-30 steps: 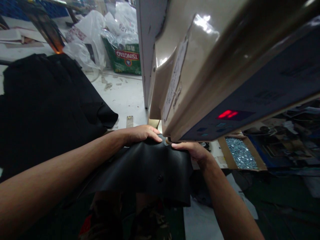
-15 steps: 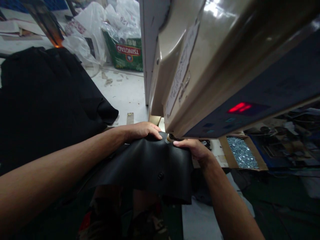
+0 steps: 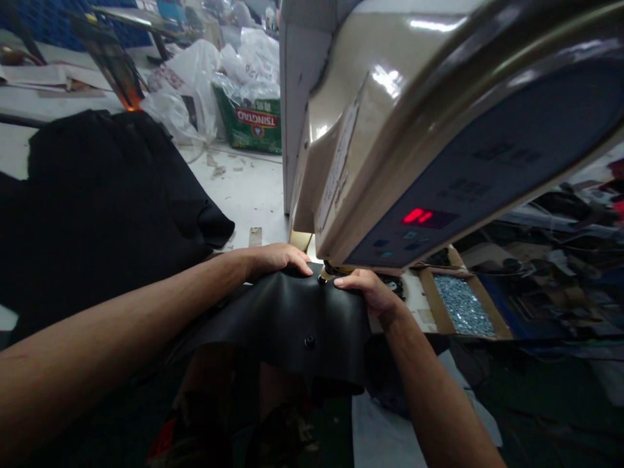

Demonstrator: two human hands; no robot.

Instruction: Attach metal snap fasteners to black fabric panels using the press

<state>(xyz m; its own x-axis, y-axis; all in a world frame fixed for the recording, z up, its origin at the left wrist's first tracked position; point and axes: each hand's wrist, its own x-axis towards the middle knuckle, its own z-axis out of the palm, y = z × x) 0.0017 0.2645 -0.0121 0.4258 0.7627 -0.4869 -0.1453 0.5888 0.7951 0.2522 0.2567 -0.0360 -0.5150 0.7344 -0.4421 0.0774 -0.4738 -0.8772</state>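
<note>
Head view, only one given. Left hand (image 3: pixel 275 259) lies palm-down on the far edge of a black, smooth, leather-like sheet (image 3: pixel 283 325), fingers stretched flat toward the right, not clenched. Right hand (image 3: pixel 363 289) rests on the same edge, fingers over the top and pointing left. Its thumb is hidden, so cannot tell if it pinches the sheet or only presses it. The two hands are close, fingertips nearly meeting but apart.

Big glossy beige press machine (image 3: pixel 370 143) is the landmark. Both hands sit directly under its overhanging head, at the front. In the gap between the fingertips, a small brass-coloured round die (image 3: pixel 325 276) shows right below the machine head, touching the sheet's edge. The sheet hangs from under the machine toward the person, draped over the lap. A small dark round stud (image 3: pixel 309 340) sits on the sheet, nearer the person than the die.

Red lit digit display (image 3: pixel 418 216) on the machine's dark front panel, digits unreadable. Right of the machine, an open brown cardboard box of small silvery metal bits (image 3: pixel 461 305). Left of the machine, a heap of black cloth (image 3: pixel 97 195) on a white tabletop (image 3: pixel 244 188). Behind the machine's left side, a green printed carton (image 3: pixel 251 123) and white crumpled plastic bags (image 3: pixel 185 84).
</note>
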